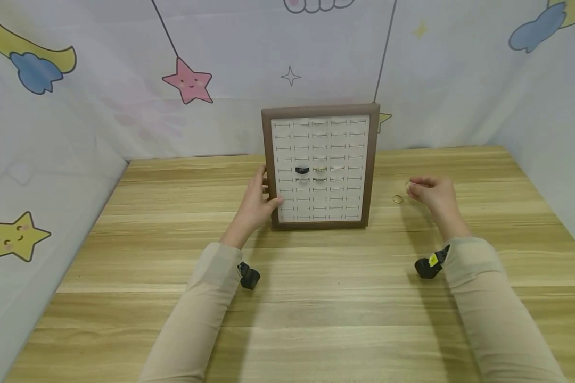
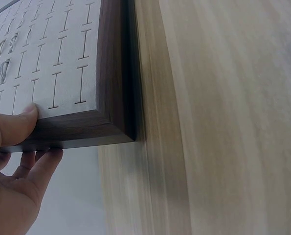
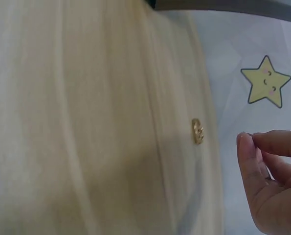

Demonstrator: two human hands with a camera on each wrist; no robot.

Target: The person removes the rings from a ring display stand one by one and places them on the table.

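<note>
A brown-framed ring display board (image 1: 321, 207) with rows of slits stands upright on the table. My left hand (image 1: 256, 206) grips its left edge, thumb over the front and fingers behind, as the left wrist view also shows. Several rings sit in the middle slits, among them a black ring (image 1: 302, 171) and a gold-toned ring (image 1: 320, 169). To the right of the board, my right hand (image 1: 436, 198) pinches a thin ring (image 1: 407, 184) between thumb and fingertip, mostly hidden in the right wrist view. Just left of that hand, a gold ring (image 3: 198, 131) lies on the table.
The wood-grain table (image 1: 316, 298) carries the board near its back edge. Behind it hangs a pale curtain (image 1: 239, 64) printed with stars and clouds. A small black camera is strapped at each wrist.
</note>
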